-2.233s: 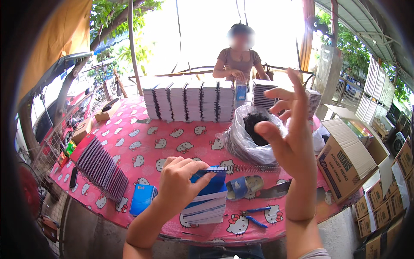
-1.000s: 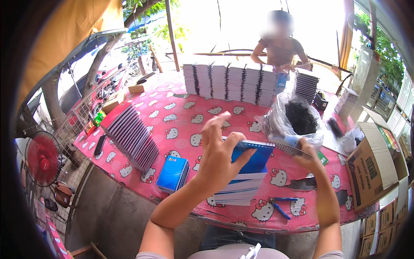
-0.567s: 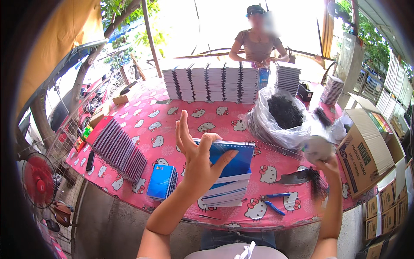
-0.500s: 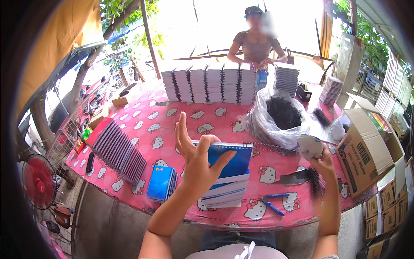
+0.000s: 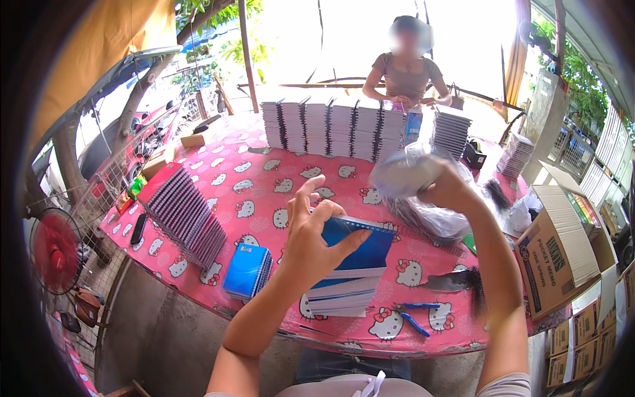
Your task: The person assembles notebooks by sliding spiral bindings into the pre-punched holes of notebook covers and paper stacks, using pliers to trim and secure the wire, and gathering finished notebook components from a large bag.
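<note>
My left hand pinches a blue-covered notebook between thumb and fingers, its row of punched holes along the far edge. Below it rests a stack of blue and white notebooks. My right hand is raised over the front of a clear plastic bag, its fingers closed on a round, pale disc smeared by motion. The disc and my forearm hide most of the bag. Blue-handled pliers lie near the table's front edge, and a dark bundle of wire spirals lies by my right forearm.
Tall rows of bound notebooks line the far side, where another person stands. A leaning notebook stack and a small blue pile are left. An open cardboard box stands at the right edge, and a red fan at left.
My right hand has swung up and left with the disc, from beside the bag to in front of it. My left hand keeps its grip on the notebook, and the view has shifted slightly.
</note>
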A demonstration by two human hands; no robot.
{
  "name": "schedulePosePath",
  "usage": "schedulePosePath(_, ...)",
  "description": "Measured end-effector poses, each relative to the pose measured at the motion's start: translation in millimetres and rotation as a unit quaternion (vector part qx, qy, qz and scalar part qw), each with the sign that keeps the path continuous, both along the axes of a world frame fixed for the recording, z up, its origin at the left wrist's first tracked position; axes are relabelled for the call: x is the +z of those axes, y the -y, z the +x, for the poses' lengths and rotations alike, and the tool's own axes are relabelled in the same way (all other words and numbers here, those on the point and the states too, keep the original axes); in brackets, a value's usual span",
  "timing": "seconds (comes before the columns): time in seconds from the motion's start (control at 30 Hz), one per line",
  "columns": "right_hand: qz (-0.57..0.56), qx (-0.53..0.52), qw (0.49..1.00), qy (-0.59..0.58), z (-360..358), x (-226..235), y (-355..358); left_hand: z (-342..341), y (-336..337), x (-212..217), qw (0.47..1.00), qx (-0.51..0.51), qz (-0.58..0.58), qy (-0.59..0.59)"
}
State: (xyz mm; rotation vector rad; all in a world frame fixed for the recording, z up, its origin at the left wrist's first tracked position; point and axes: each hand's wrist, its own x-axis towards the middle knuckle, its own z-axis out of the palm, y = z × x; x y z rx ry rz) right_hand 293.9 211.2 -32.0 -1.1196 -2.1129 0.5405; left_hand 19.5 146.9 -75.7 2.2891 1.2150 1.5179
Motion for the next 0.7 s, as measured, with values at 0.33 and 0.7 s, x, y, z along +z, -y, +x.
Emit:
schedulePosePath(0.33,-0.085,0.131,0.973,-0.168,-15.8,1.6,29.9,-8.8,-1.0,4.4,0.999,-0.042,-0.033,0.009)
schedulePosePath(0.7,0.023,0.051,0.998,-0.03,-40.7,0.9,7.7,-24.0,0.5,-13.7,0.928,-0.182,-0.134,0.297)
